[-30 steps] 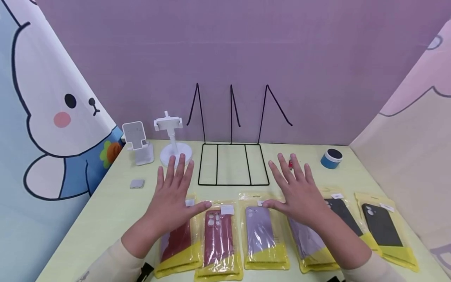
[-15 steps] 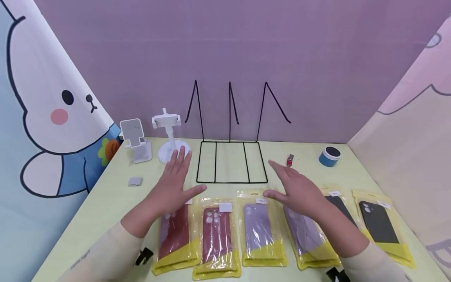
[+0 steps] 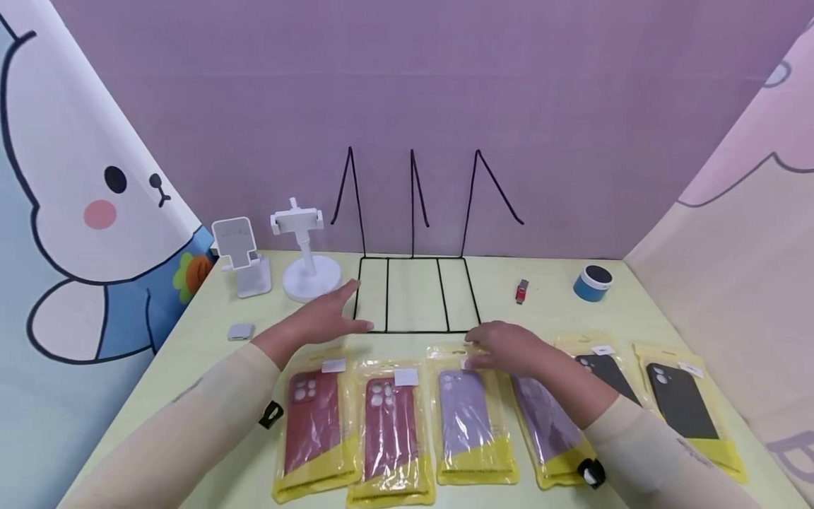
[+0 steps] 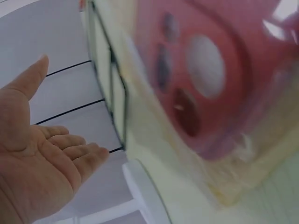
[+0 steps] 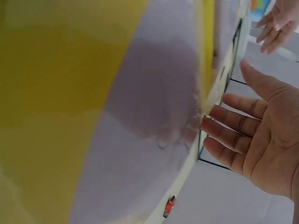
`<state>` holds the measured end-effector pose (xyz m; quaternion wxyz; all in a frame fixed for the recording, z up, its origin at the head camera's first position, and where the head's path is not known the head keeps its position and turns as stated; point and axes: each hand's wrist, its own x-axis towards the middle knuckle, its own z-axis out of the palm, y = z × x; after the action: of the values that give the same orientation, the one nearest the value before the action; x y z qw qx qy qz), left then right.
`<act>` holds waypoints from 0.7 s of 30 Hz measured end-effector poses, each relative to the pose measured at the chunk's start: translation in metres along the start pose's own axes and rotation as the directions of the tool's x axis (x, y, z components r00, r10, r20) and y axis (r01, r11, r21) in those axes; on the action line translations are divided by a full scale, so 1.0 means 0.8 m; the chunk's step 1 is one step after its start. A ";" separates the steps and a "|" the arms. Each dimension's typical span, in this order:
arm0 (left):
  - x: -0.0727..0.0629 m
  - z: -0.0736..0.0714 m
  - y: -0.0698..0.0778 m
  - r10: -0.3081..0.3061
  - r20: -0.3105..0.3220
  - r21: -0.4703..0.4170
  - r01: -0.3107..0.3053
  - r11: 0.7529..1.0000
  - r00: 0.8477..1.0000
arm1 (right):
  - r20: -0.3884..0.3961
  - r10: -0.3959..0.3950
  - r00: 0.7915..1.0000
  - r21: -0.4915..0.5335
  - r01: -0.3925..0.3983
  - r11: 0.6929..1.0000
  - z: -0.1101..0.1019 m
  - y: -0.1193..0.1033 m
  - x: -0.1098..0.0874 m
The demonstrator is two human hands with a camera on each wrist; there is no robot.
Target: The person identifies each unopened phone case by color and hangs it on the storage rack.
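Observation:
My left hand (image 3: 322,314) hovers by the front left corner of the black wire rack (image 3: 413,331), holding nothing, its fingers loosely extended in the left wrist view. My right hand (image 3: 509,348) is over the top edge of a bagged light purple phone case (image 3: 466,413), palm turned inward and nothing held. Whether it touches the bag is unclear. Two bagged red phone cases lie left of it, the outer red case (image 3: 311,417) and the inner red case (image 3: 391,428). Further right, a second purple case (image 3: 548,424) lies partly under my right forearm.
Two bagged black cases, the nearer black case (image 3: 610,375) and the outer black case (image 3: 683,403), lie at the right. Behind stand a white phone stand (image 3: 248,258), a round-based holder (image 3: 311,278) and a blue jar (image 3: 593,284). A red USB stick (image 3: 521,291) and grey square (image 3: 241,331) lie loose.
Both hands have gone from raised and spread, palms down, to lower with palms turned toward each other. The right hand has come in slightly to the left. The bags and rack stay put.

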<state>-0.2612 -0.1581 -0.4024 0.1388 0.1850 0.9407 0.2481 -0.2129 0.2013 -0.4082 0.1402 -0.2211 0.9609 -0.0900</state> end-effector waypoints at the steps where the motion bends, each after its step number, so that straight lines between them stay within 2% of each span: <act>1: 0.004 0.002 -0.002 0.006 0.010 0.013 -0.006 1.000 1.000 | 0.006 -0.011 1.000 -0.013 0.011 1.000 0.002 0.001 0.003; 5: 0.018 0.007 -0.007 0.007 0.047 0.068 -0.010 0.998 0.999 | 0.004 -0.079 0.997 -0.053 0.079 0.995 0.008 0.005 0.011; 11: 0.033 0.014 -0.018 -0.021 0.098 0.136 0.008 0.991 0.995 | -0.021 -0.204 0.979 -0.040 0.203 0.978 0.012 0.010 0.022; 14: 0.037 0.016 -0.021 -0.045 0.113 0.156 0.027 0.987 0.993 | -0.013 -0.195 0.981 -0.007 0.195 0.981 0.010 0.011 0.022; 17: 0.040 0.017 -0.023 -0.055 0.117 0.171 0.034 0.985 0.992 | 0.000 -0.124 0.992 0.074 0.123 0.990 0.001 0.009 0.015; 21: 0.041 0.018 -0.027 -0.067 0.122 0.170 0.046 0.984 0.990 | -0.033 -0.106 0.994 0.196 0.110 0.974 -0.019 0.006 0.002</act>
<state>-0.2911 -0.1560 -0.4308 0.1895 0.1846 0.9522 0.1524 -0.2210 0.2068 -0.3956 0.1454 -0.2569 0.9353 -0.1950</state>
